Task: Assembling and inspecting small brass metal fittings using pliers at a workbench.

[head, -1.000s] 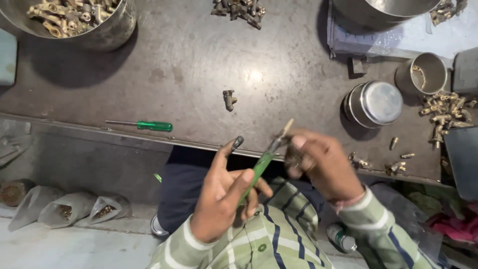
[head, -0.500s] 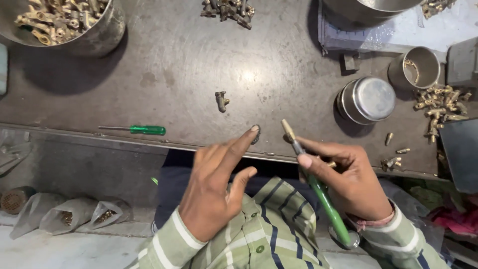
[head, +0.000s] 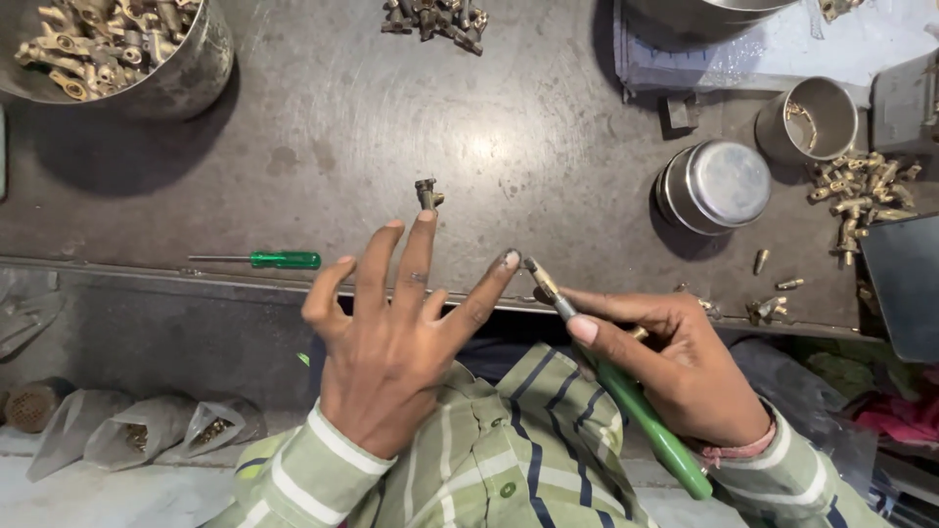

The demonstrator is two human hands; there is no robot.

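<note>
- Head view, looking down on a dark metal table (head: 323, 147) with the person's two hands in the lower half of the frame.
- Left hand (head: 391, 342) sits lower centre, back up, fingers spread wide and holding nothing; its fingertips reach over the table edge, just below a small brass fitting (head: 426, 194) standing alone at centre.
- Right hand (head: 675, 362) sits lower right, fingers closed around a green-handled screwdriver (head: 626, 391); the tip points up-left, close to the left hand's little finger, with a small brass piece on it.
- One more green-handled screwdriver (head: 264, 259) lies flat at left centre, near the table's front edge.
- Containers: one large steel bowl (head: 186, 78), upper left, filled with brass parts; one steel cup (head: 820, 115), upper right, with a few brass bits inside; one round steel tin (head: 719, 186) right of centre, its contents hidden; one more steel bowl (head: 704, 15) cut off by the top edge.
- Loose brass parts: a pile (head: 430, 20) at top centre, a pile (head: 861, 191) at right, and a few scattered pieces (head: 768, 308) near the right hand.
- Three small plastic bags (head: 147, 430) lie lower left, below the table; at least two hold brass bits.
</note>
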